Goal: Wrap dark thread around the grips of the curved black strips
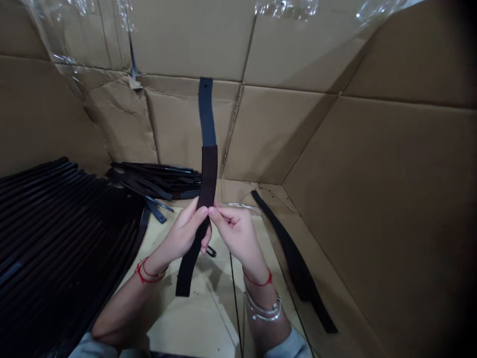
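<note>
Dark strap (209, 171), long axis steep, holed end up, pinched below middle by left hand (183, 229), right hand (236, 229)

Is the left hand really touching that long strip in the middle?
Touching. The head view shows the left hand gripping the long strip: thumb on its front, fingers peeking out from behind its other edge.

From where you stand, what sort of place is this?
Probably a workshop or packing station: cardboard walls rise around a pale work surface, many dark strips lie at the left, and another strip is held in the middle.
</note>
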`<state>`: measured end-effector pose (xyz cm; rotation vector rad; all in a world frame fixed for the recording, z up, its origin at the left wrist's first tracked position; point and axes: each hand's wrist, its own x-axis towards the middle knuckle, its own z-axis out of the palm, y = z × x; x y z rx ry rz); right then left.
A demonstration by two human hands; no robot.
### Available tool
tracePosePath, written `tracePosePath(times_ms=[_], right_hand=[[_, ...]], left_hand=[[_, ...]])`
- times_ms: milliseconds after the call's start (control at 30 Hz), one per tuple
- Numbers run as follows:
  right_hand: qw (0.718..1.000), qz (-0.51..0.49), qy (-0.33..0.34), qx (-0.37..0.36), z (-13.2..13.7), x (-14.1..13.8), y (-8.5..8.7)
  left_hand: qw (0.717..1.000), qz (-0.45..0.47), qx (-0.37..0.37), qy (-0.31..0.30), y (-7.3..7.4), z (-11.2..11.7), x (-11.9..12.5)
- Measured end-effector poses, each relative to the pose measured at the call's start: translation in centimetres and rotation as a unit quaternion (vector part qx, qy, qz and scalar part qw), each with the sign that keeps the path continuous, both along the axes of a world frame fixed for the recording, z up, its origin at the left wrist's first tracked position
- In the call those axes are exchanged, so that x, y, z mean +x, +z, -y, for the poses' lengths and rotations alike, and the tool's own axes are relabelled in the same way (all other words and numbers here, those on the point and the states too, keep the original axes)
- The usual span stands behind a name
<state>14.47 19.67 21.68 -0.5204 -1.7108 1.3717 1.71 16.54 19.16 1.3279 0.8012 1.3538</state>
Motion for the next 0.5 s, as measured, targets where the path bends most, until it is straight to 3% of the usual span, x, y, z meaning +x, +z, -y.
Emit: tracePosePath(times_ms=[100,167,267,333,367,433,467,500], right_hand=[[0.998,0.013,-0.042,-0.052,0.8,1.2,-1.5],[0.987,0.083,-0.107,-0.092,2.5,3.4,-3.9],[0.959,0.174,-0.206,-0.089,8.0,8.1,-9.8],[0.920,0.231,-0.299,-0.106,13.0,11.5,-14.4],[0.892,0.251,-0.360,-0.109,15.8,13.4,-16.5],[0.795,0.308,-0.506,-0.132,21.3,17.2,-19.5],[0.718,0.363,-0.566,-0.182,23.9,19.1,-20.2],[0.624,0.406,-0.619,-0.252,26.4,20.9,-20.3]], left_hand=[[0.999,-0.047,-0.005,0.019,0.4,0.2,-0.6],[0.998,-0.052,-0.011,0.040,0.8,0.5,-1.2],[0.996,-0.027,-0.006,0.091,1.4,1.1,-1.7],[0.995,-0.038,0.003,0.097,1.7,1.6,-1.6],[0.995,-0.050,0.005,0.088,1.9,1.9,-1.5],[0.995,-0.061,0.013,0.077,2.1,2.3,-1.3],[0.994,-0.056,0.023,0.086,2.2,2.3,-1.4],[0.992,-0.044,0.037,0.109,2.3,2.3,-1.7]])
